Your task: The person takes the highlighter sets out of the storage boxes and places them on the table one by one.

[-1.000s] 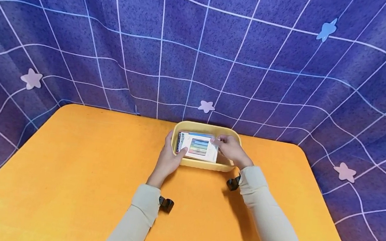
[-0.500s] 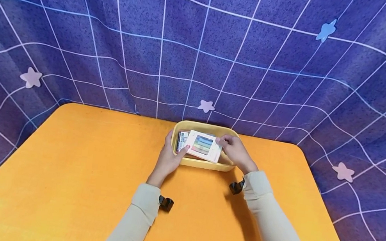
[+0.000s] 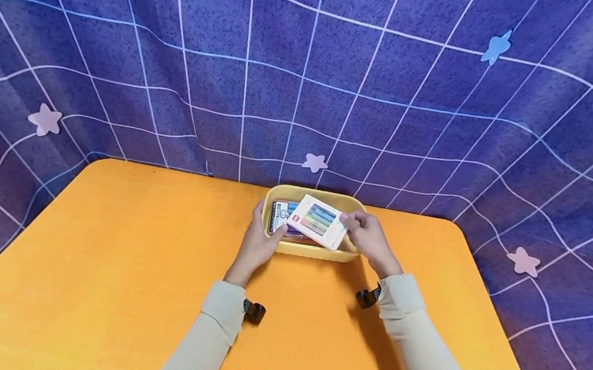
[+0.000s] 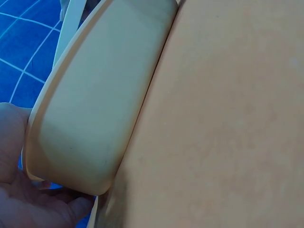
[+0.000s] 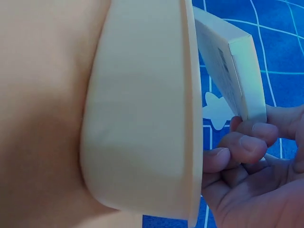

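In the head view, a cream-yellow plastic bin (image 3: 316,253) stands near the back of the table. My left hand (image 3: 256,244) grips its left end, fingers outside and thumb over the rim. My right hand (image 3: 370,242) pinches the right edge of a flat white box (image 3: 339,236), whose window shows a row of coloured sticks. This box is tilted, raised at bin-rim height in the right wrist view. Beneath it, partly covered, lies a pack (image 3: 280,214) with a white printed label, with blue and purple items showing beside it.
The orange tabletop (image 3: 159,255) spreads around the bin. Right behind the bin hangs a purple-blue curtain (image 3: 192,95) with a line grid and star shapes. A small black wrist camera (image 3: 253,312) sits on the left sleeve, another black camera (image 3: 368,297) on the right.
My right hand has drawn the white box to the right and turned it clockwise, uncovering more of the labelled pack below. My left hand has stayed on the bin.
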`<action>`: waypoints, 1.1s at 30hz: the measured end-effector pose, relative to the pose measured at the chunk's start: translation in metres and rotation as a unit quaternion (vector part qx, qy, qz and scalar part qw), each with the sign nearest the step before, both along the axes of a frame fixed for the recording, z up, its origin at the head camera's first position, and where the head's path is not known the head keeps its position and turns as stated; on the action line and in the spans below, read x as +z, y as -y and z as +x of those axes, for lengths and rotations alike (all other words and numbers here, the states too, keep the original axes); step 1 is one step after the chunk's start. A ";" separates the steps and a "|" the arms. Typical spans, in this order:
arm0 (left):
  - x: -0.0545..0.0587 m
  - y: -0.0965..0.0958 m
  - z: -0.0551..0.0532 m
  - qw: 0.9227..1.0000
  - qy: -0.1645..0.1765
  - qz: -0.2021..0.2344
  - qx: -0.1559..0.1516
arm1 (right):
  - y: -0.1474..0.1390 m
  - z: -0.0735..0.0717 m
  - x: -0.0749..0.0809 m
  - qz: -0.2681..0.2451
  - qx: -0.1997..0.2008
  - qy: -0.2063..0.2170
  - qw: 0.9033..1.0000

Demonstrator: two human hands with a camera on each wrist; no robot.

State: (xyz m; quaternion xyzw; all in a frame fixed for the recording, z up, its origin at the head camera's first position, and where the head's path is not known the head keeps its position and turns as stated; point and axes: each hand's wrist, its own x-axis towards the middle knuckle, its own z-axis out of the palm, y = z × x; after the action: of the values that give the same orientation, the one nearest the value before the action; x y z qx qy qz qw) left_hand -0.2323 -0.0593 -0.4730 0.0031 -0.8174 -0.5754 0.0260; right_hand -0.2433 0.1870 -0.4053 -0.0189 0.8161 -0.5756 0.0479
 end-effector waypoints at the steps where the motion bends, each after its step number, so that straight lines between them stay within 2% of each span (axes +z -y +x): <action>1: 0.000 0.000 0.000 1.000 -0.001 0.000 0.000 | 0.000 0.002 0.000 -0.006 -0.002 0.002 1.000; 15: -0.001 0.001 -0.002 1.000 -0.021 0.002 -0.004 | -0.003 0.019 -0.003 -0.014 -0.020 -0.014 1.000; 23: -0.004 0.001 0.001 1.000 -0.006 0.001 0.001 | -0.002 0.038 -0.007 -0.045 -0.028 0.003 0.999; 33: -0.005 0.001 -0.003 1.000 0.000 -0.012 0.000 | -0.001 0.055 -0.012 -0.073 -0.023 0.019 0.997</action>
State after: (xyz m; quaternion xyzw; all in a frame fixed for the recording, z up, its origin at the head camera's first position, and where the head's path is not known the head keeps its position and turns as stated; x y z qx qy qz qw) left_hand -0.2350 -0.0600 -0.4782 0.0030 -0.8245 -0.5652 0.0261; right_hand -0.1881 0.1884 -0.4174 0.0076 0.7713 -0.6346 0.0484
